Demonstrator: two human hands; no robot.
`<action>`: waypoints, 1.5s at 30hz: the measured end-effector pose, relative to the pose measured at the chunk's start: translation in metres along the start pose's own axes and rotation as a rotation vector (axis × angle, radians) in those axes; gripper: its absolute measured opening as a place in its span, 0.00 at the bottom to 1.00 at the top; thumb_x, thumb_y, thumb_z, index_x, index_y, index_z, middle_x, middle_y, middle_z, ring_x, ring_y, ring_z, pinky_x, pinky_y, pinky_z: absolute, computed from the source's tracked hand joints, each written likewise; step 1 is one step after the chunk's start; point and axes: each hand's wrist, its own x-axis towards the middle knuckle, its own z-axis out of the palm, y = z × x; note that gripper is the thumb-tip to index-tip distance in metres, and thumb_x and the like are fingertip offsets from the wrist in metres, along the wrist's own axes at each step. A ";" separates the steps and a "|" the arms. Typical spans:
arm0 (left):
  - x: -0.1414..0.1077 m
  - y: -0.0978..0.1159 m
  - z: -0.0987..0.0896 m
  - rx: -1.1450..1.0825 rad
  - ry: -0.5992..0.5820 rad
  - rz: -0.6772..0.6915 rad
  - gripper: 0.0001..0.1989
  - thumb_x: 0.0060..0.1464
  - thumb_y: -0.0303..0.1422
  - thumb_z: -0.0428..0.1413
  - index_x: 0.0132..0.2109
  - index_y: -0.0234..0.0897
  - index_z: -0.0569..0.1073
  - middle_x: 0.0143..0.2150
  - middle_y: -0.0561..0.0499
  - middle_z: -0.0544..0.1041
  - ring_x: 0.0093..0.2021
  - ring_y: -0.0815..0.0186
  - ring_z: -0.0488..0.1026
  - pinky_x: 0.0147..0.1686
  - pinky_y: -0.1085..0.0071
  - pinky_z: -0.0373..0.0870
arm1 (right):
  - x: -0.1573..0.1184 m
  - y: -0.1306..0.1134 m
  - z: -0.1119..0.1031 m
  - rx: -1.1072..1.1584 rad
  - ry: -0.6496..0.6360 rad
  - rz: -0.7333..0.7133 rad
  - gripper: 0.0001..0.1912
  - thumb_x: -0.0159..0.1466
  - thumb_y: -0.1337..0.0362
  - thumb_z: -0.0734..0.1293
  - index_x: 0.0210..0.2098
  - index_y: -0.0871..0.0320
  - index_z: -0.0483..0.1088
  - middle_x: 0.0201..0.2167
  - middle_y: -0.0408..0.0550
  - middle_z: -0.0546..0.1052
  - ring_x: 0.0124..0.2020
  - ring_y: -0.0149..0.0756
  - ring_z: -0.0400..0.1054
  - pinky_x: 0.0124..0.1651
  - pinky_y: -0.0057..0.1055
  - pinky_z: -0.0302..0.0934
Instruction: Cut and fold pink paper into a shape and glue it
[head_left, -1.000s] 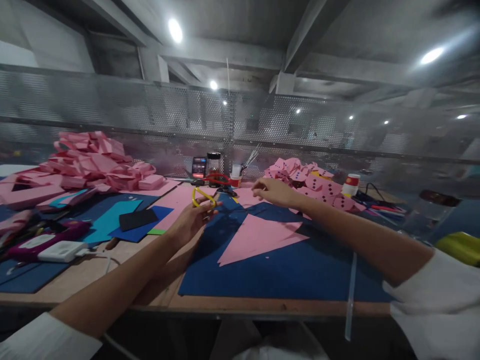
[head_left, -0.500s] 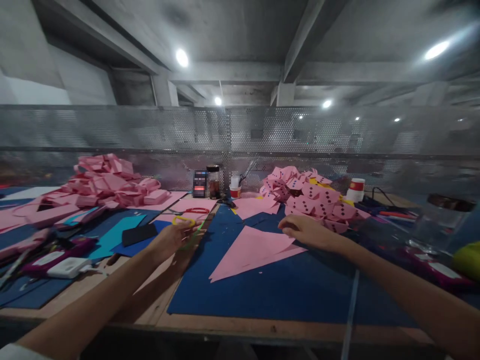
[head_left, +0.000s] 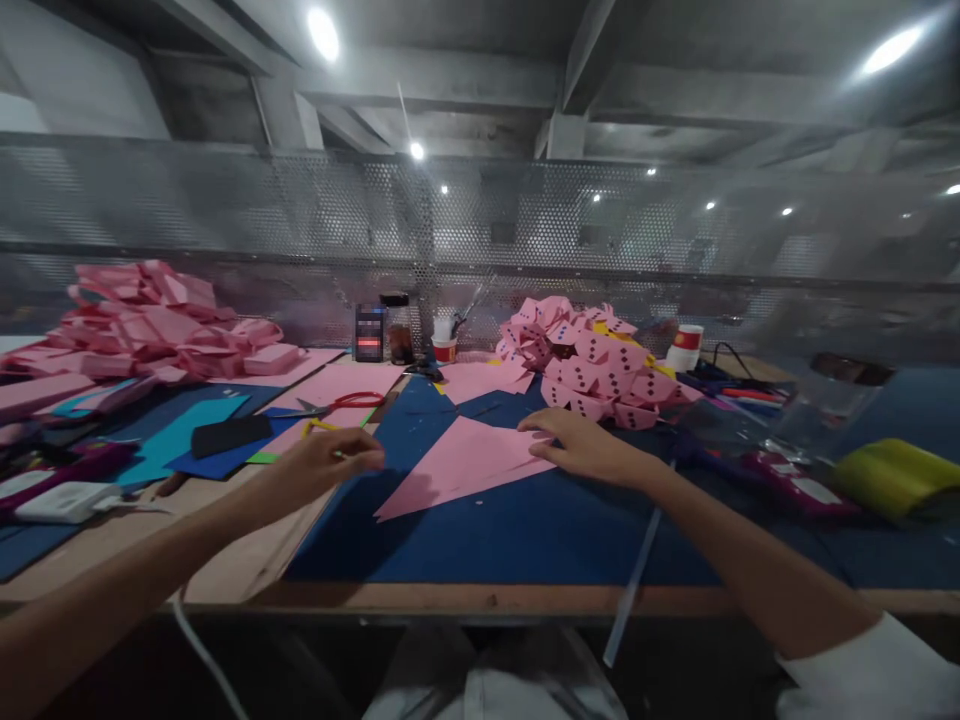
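Note:
A folded pink paper sheet (head_left: pixel 457 465), roughly triangular, lies on the blue mat (head_left: pixel 480 545). My right hand (head_left: pixel 585 445) is at its right corner, with thumb and fingers closed over the paper's edge. My left hand (head_left: pixel 334 465) hovers left of the sheet's pointed end, apart from it. Its fingers are curled together, and a tiny pale bit shows at the fingertips, too small to name. Just behind those knuckles is a yellow looped handle (head_left: pixel 319 428), partly hidden. Red-handled scissors (head_left: pixel 356 400) lie farther back.
Heaps of folded pink paper (head_left: pixel 150 320) and dotted pink pieces (head_left: pixel 600 365) stand at the back. Between them are a phone (head_left: pixel 369 335), a lidded jar (head_left: pixel 400 340) and a paper cup (head_left: pixel 444 350). A clear jar (head_left: pixel 810 410) and a yellow roll (head_left: pixel 892 475) are at right.
The view has tilted down and turned right. My left hand has moved right, away from the yellow handle and nearer the pink sheet. My right fingers have come onto the sheet's corner.

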 end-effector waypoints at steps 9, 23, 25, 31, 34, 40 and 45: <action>0.039 0.024 0.094 0.821 -0.156 0.627 0.23 0.63 0.43 0.56 0.62 0.41 0.69 0.61 0.42 0.75 0.59 0.52 0.72 0.59 0.56 0.66 | -0.002 0.013 0.015 -0.242 -0.149 0.003 0.24 0.68 0.65 0.65 0.62 0.63 0.69 0.63 0.60 0.72 0.66 0.52 0.62 0.68 0.49 0.55; 0.054 0.014 0.106 0.803 -0.085 0.708 0.18 0.63 0.44 0.56 0.56 0.42 0.72 0.56 0.47 0.79 0.54 0.57 0.75 0.57 0.60 0.65 | 0.002 0.016 0.015 0.004 -0.050 0.148 0.20 0.62 0.69 0.69 0.54 0.60 0.73 0.48 0.52 0.80 0.49 0.43 0.73 0.52 0.37 0.63; 0.054 0.017 0.105 0.759 -0.074 0.718 0.17 0.64 0.43 0.54 0.55 0.42 0.73 0.55 0.46 0.79 0.54 0.57 0.76 0.58 0.59 0.64 | 0.003 0.014 0.015 0.101 -0.029 0.206 0.20 0.60 0.71 0.69 0.52 0.60 0.73 0.44 0.51 0.80 0.44 0.40 0.74 0.47 0.34 0.64; 0.054 0.024 0.094 0.633 0.136 0.601 0.17 0.67 0.43 0.50 0.56 0.41 0.74 0.58 0.44 0.77 0.58 0.53 0.72 0.60 0.54 0.64 | 0.007 0.016 0.006 0.190 0.218 0.316 0.12 0.62 0.70 0.65 0.44 0.61 0.75 0.38 0.50 0.78 0.38 0.36 0.72 0.44 0.34 0.64; 0.056 0.017 0.090 0.649 0.153 0.566 0.25 0.63 0.48 0.54 0.62 0.41 0.71 0.63 0.41 0.73 0.62 0.48 0.68 0.62 0.50 0.62 | 0.007 0.023 -0.004 0.170 0.402 0.334 0.09 0.64 0.66 0.65 0.41 0.60 0.75 0.39 0.51 0.78 0.39 0.37 0.71 0.46 0.36 0.65; 0.059 -0.002 0.098 0.809 -0.002 0.560 0.33 0.60 0.57 0.53 0.65 0.42 0.70 0.68 0.42 0.69 0.70 0.47 0.59 0.68 0.48 0.50 | 0.004 0.035 -0.010 0.187 0.556 0.319 0.08 0.63 0.64 0.64 0.39 0.58 0.73 0.40 0.50 0.77 0.37 0.36 0.71 0.46 0.36 0.66; 0.060 -0.002 0.100 0.843 -0.022 0.565 0.32 0.61 0.57 0.52 0.62 0.42 0.72 0.65 0.42 0.72 0.66 0.48 0.64 0.66 0.51 0.53 | 0.005 0.035 -0.009 0.211 0.539 0.303 0.07 0.61 0.66 0.63 0.38 0.58 0.72 0.39 0.48 0.77 0.35 0.35 0.70 0.44 0.36 0.66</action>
